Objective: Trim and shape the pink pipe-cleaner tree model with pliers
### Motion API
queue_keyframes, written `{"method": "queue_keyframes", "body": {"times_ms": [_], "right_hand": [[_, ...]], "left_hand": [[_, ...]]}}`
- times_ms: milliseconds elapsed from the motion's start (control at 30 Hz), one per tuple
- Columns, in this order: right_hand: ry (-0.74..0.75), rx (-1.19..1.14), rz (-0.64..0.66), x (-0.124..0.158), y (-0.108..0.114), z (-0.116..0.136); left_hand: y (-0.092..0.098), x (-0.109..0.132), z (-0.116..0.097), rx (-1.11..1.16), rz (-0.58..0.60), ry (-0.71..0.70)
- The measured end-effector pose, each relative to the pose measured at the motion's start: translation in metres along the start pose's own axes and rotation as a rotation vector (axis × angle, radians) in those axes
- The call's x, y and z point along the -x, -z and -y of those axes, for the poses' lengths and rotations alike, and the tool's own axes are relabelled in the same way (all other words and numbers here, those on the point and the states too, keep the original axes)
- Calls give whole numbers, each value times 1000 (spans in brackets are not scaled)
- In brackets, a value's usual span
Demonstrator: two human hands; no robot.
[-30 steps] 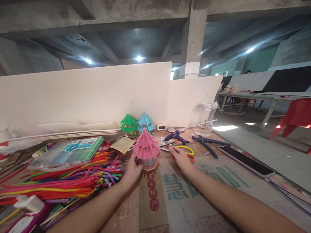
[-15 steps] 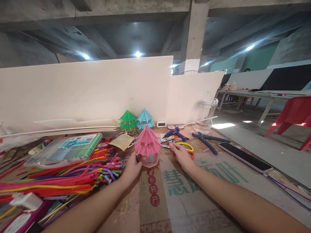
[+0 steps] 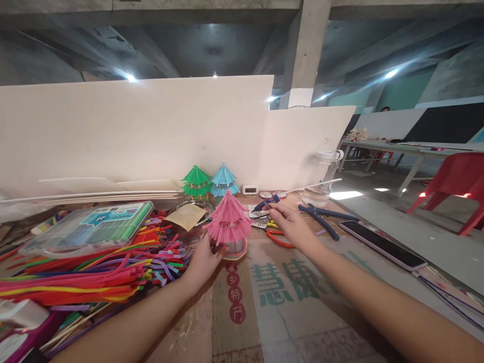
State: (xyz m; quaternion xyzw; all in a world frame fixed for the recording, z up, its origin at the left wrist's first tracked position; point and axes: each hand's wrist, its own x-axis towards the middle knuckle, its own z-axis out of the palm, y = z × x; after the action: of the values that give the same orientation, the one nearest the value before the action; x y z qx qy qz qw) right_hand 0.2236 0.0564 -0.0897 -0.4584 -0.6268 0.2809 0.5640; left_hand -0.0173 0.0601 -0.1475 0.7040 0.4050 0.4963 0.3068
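I lose some of the left hand (image 3: 206,259) behind the pink model (image 3: 229,224), and the right hand (image 3: 289,224) blocks part of the glue gun (image 3: 261,205)! Anything in those right fingertips? Too small for me. The clock (image 3: 250,189) digits defeat me; the left edge crops the pipe cleaners (image 3: 75,286).

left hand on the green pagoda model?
No, the left hand grips the lower part of the pink pagoda model, while the green one stands farther back, near the pale panel.

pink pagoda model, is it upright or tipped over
Upright: the pink pagoda model has its pointed tip at the top and base underneath, with the left hand at its lower side.
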Motion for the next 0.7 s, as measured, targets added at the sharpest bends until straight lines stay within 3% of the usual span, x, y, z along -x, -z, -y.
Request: {"method": "queue_keyframes", "body": {"times_ms": [67,200,367,700], "right_hand": [[54,48,12,2,8,12],[311,420,70,12,16,28],[431,666,148,20,18,37],[566,780,203,25,17,43]], "left_hand": [[0,0,0,-9,-2,-4],[0,2,-6,-31,3,-9],[0,3,-15,-49,6,-23],[2,3,-13,-181,60,-150]]}}
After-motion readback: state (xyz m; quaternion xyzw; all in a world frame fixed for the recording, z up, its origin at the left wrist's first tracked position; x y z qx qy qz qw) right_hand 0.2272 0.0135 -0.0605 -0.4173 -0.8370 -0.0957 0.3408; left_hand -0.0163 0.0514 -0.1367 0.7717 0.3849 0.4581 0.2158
